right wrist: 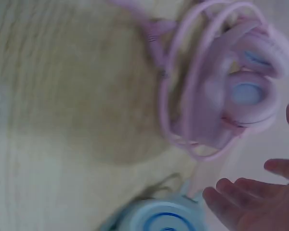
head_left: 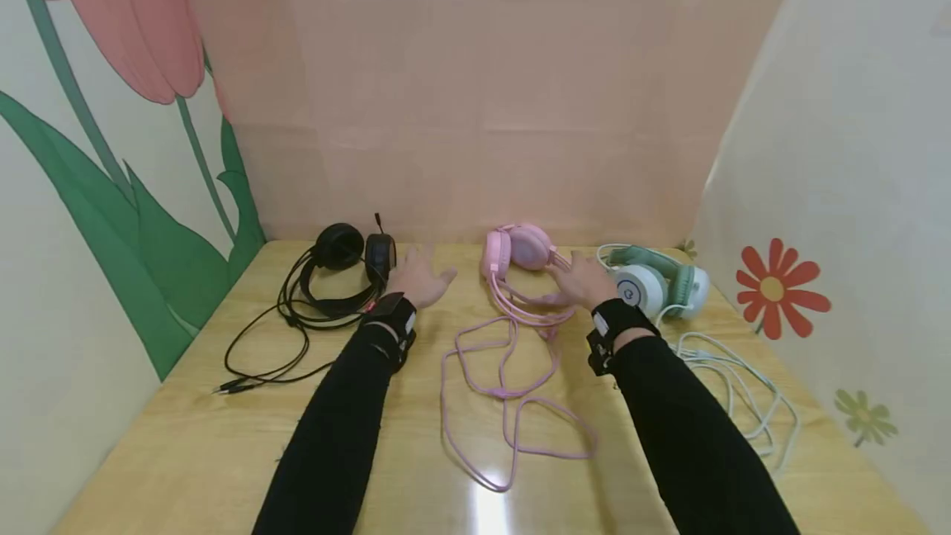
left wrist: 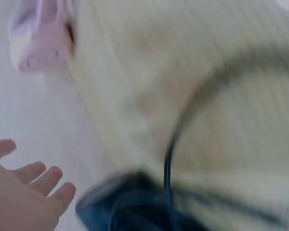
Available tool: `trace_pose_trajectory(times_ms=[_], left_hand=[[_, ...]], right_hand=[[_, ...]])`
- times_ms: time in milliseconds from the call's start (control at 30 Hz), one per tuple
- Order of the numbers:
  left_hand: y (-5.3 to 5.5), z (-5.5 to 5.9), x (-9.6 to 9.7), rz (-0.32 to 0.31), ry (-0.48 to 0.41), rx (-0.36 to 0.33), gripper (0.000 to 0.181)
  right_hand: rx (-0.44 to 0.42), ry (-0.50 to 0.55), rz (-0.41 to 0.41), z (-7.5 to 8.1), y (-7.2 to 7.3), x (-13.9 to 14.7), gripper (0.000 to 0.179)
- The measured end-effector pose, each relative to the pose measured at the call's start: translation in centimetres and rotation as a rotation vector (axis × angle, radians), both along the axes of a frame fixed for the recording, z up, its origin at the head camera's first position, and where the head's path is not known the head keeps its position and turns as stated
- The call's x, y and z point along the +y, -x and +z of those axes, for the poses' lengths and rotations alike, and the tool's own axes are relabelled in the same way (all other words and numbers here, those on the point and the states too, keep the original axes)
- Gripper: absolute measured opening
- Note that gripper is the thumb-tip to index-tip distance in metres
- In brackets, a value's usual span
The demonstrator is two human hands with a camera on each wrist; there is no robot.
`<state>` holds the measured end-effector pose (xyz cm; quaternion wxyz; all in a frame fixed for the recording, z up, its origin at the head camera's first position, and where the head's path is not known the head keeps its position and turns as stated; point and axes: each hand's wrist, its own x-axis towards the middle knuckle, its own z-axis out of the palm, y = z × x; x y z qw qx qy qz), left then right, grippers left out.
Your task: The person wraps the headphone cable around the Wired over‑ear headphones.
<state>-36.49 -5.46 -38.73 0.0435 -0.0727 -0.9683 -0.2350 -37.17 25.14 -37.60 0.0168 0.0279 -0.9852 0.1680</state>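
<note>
Three pairs of headphones lie along the back of the table. My left hand [head_left: 419, 277], fingers spread and holding nothing, hovers just right of the black headset [head_left: 338, 248] with its small boom mic. Between the pink headphones [head_left: 529, 246] and the mint-and-white headphones [head_left: 645, 287] is my right hand [head_left: 583, 281], overlapping the pink headband's right side in the head view. In the right wrist view its fingers [right wrist: 241, 192] are spread, apart from the pink ear cups. Blur softens the black headset [left wrist: 135, 202] in the left wrist view.
A pink cable [head_left: 505, 393] loops over the middle of the wooden table [head_left: 186, 452]. Black cable [head_left: 297, 329] coils at left, and pale mint cable [head_left: 743, 378] spreads at right. A pink-beige panel [head_left: 483, 106] stands behind, with painted walls on both sides.
</note>
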Motion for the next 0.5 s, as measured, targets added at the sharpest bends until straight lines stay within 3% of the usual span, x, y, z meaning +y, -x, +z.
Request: trace_pose_trajectory(times_ms=[267, 500], left_hand=[[0.5, -3.3, 5.1, -0.026, -0.319, -0.090, 0.065], [1.2, -4.9, 6.8, 0.012, -0.525, -0.157, 0.063]], right_hand=[[0.076, 0.111, -0.082, -4.7, 1.6, 1.9, 0.079], [0.105, 0.216, -0.146, -7.1, 2.9, 3.0, 0.075]])
